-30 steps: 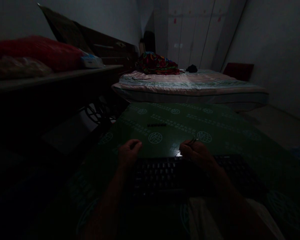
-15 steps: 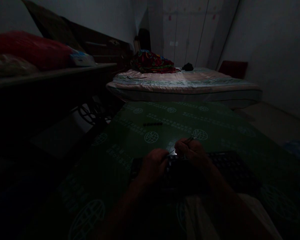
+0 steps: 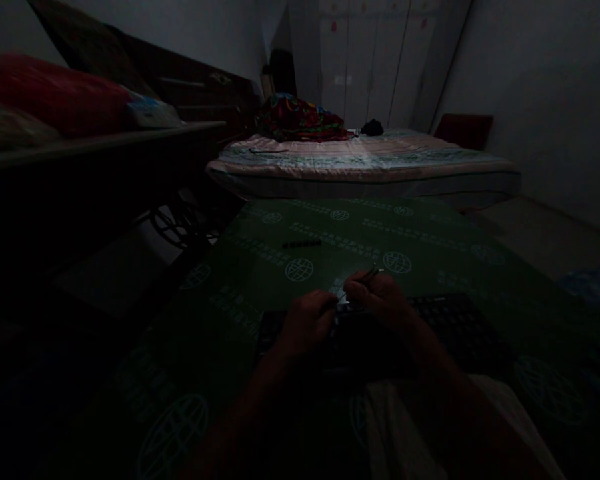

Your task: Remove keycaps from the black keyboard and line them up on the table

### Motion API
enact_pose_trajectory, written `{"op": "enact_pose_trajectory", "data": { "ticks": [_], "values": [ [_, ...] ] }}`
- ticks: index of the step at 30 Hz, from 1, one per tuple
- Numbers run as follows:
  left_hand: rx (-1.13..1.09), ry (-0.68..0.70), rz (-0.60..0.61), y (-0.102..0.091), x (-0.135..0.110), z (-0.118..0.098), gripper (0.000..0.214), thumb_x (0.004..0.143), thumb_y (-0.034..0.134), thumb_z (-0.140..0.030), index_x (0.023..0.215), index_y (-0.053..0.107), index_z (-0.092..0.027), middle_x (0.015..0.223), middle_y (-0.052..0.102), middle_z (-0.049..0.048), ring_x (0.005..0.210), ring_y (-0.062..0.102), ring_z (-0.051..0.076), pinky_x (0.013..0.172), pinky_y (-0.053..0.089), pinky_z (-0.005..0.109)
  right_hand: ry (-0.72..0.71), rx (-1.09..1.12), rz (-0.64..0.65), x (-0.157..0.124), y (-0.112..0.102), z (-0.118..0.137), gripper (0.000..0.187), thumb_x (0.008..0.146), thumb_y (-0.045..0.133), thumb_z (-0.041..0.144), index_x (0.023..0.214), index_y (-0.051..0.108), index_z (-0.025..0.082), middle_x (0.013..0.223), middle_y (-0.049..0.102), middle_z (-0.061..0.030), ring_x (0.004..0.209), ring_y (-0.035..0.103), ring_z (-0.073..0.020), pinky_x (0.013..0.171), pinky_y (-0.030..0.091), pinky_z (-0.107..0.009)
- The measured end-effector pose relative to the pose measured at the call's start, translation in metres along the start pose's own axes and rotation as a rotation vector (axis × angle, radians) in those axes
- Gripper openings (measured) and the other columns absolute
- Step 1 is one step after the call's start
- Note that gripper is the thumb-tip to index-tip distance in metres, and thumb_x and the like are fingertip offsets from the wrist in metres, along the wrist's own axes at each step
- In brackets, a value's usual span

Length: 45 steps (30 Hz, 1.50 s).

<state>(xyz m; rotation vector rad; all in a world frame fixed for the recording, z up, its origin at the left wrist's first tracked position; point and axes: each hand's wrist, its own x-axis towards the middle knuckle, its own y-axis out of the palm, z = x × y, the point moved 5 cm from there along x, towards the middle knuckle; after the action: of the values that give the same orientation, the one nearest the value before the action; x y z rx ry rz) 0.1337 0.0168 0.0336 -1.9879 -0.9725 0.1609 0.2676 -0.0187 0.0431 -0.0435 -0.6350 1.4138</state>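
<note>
Keyboard [image 3: 453, 323] on a dim green desk [image 3: 250, 280]

The left hand [image 3: 307, 319] is over the back edge of the keyboard, left of its middle, fingers bent and tips turned toward the other hand. It is too dark to tell whether that grip pinches anything. The right hand [image 3: 377, 293] is just beside it, above the same back edge, its grip closed around a slim metal tool [image 3: 374, 272] with ends that stick out past the fingers, away from the keyboard. Close behind the keyboard, between the hands, a small patch of light [image 3: 341, 288] shines on the desk. Deep shadow hides the keys at the keyboard's middle; those at its right end show faintly. Well behind the keyboard lies a row of small dark pieces [image 3: 301, 245]. Pale cloth [image 3: 395, 427] shows in front of the keyboard. Farther behind the keyboard, past the desk, stands a bed [image 3: 390, 160] with a red patterned bundle [image 3: 300, 120] on it.
</note>
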Motion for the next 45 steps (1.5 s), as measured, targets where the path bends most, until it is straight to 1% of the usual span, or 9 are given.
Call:
{"op": "enact_pose_trajectory", "data": {
  "ticks": [6,11,20,25,31,36,40,43,45],
  "values": [
    [-0.029,-0.026,0.039,0.001,0.002,0.001,0.016,0.074,0.047,-0.013,0.078,0.061,-0.018,0.077,0.064,0.001,0.072,0.059,0.013,0.064,0.043,0.022,-0.009,-0.098,0.012,0.0,-0.001,0.003,0.024,0.082,0.046,0.032,0.074,0.06,0.015,0.064,0.059,-0.0009,0.059,0.054,-0.0112,0.057,0.04,-0.021],
    [0.027,-0.024,0.07,0.003,0.004,0.0,0.016,0.074,0.046,-0.012,0.073,0.061,-0.017,0.073,0.063,0.0014,0.07,0.058,0.014,0.062,0.042,0.022,0.002,-0.183,0.013,0.001,0.0,0.003,0.021,0.082,0.046,0.03,0.076,0.06,0.015,0.066,0.061,-0.0014,0.061,0.056,-0.012,0.058,0.04,-0.021],
    [0.073,-0.014,0.037,0.003,0.002,-0.001,0.02,0.073,0.047,-0.011,0.077,0.065,-0.02,0.078,0.066,0.0016,0.074,0.06,0.015,0.068,0.044,0.023,-0.032,-0.282,0.044,0.002,0.004,0.004,0.018,0.082,0.048,0.026,0.076,0.061,0.016,0.068,0.064,-0.0024,0.062,0.058,-0.0128,0.058,0.04,-0.021],
    [0.114,-0.015,0.071,0.003,0.002,-0.003,0.023,0.073,0.046,-0.01,0.082,0.065,-0.019,0.079,0.066,0.0037,0.075,0.06,0.016,0.067,0.044,0.025,-0.057,-0.304,0.052,0.002,0.006,0.003,0.015,0.08,0.051,0.025,0.075,0.062,0.018,0.07,0.064,-0.0031,0.065,0.059,-0.0141,0.06,0.041,-0.022],
    [0.111,-0.005,0.046,0.004,0.002,-0.001,0.021,0.073,0.046,-0.01,0.079,0.065,-0.018,0.077,0.066,0.0039,0.073,0.06,0.016,0.066,0.044,0.026,-0.065,-0.257,0.026,0.001,0.004,0.004,0.016,0.081,0.05,0.028,0.075,0.061,0.018,0.069,0.064,-0.0022,0.065,0.059,-0.0135,0.06,0.041,-0.022],
    [0.034,-0.03,-0.052,-0.004,0.003,-0.003,0.013,0.073,0.051,-0.017,0.078,0.064,-0.018,0.079,0.066,0.0026,0.076,0.06,0.016,0.068,0.045,0.026,0.006,-0.105,-0.041,0.001,-0.001,0.004,0.021,0.08,0.049,0.033,0.073,0.06,0.016,0.062,0.061,-0.0009,0.058,0.056,-0.0118,0.055,0.04,-0.022],
    [-0.05,-0.071,-0.161,-0.015,0.004,0.0,0.008,0.071,0.054,-0.019,0.073,0.062,-0.017,0.073,0.064,0.0005,0.071,0.06,0.014,0.067,0.045,0.024,0.089,0.178,-0.111,0.001,0.001,-0.001,0.022,0.079,0.051,0.036,0.074,0.059,0.016,0.06,0.06,0.0008,0.052,0.055,-0.0102,0.051,0.044,-0.021],
    [-0.083,-0.058,-0.206,-0.022,0.003,0.003,0.009,0.072,0.053,-0.02,0.071,0.061,-0.017,0.073,0.062,0.0005,0.071,0.059,0.014,0.068,0.045,0.024,0.132,0.398,-0.148,0.0,0.005,-0.004,0.022,0.077,0.053,0.038,0.076,0.058,0.016,0.061,0.062,0.0006,0.052,0.058,-0.0111,0.052,0.048,-0.024],
    [-0.067,-0.04,-0.22,-0.027,0.003,0.004,0.01,0.073,0.052,-0.02,0.071,0.061,-0.018,0.073,0.061,0.0006,0.074,0.058,0.014,0.068,0.045,0.025,0.155,0.492,-0.188,0.0,0.004,-0.007,0.023,0.075,0.056,0.038,0.076,0.058,0.016,0.061,0.062,0.0001,0.052,0.059,-0.0121,0.051,0.05,-0.025]
  ]
}}
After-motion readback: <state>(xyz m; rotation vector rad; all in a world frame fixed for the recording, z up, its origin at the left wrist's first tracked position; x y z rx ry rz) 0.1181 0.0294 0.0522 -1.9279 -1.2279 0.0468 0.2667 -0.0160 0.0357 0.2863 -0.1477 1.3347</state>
